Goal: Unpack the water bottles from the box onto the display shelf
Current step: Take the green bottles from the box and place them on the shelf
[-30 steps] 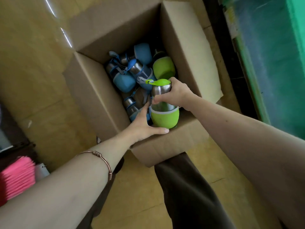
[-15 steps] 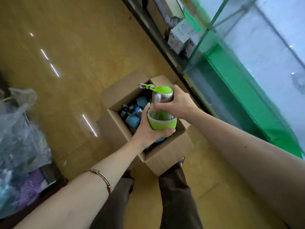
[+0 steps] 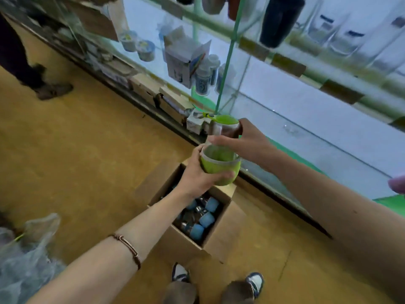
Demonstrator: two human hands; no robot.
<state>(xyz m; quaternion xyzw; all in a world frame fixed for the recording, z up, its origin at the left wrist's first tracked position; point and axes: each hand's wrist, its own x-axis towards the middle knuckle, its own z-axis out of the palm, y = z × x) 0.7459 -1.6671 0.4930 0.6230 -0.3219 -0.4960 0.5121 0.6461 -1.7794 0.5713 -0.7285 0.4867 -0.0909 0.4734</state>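
A green water bottle (image 3: 220, 166) with a steel neck and green lid is held upright above the box. My left hand (image 3: 197, 174) cups its green base. My right hand (image 3: 245, 142) grips its steel upper part. Below them the open cardboard box (image 3: 221, 235) stands on the floor, with several blue water bottles (image 3: 200, 218) lying inside. The glass display shelf (image 3: 306, 119) runs behind the bottle, green framed, with a bare white lower board.
Small boxes and jars (image 3: 190, 62) stand on the shelf at the left; dark flasks (image 3: 278, 20) and glasses on the level above. Another person's foot (image 3: 52, 91) is at far left. A plastic bag (image 3: 28, 255) lies at lower left. My shoes (image 3: 254, 281) are beside the box.
The green bottle has risen out of the box in both hands and come up toward the shelf. My view has lifted from the box to the display shelf.
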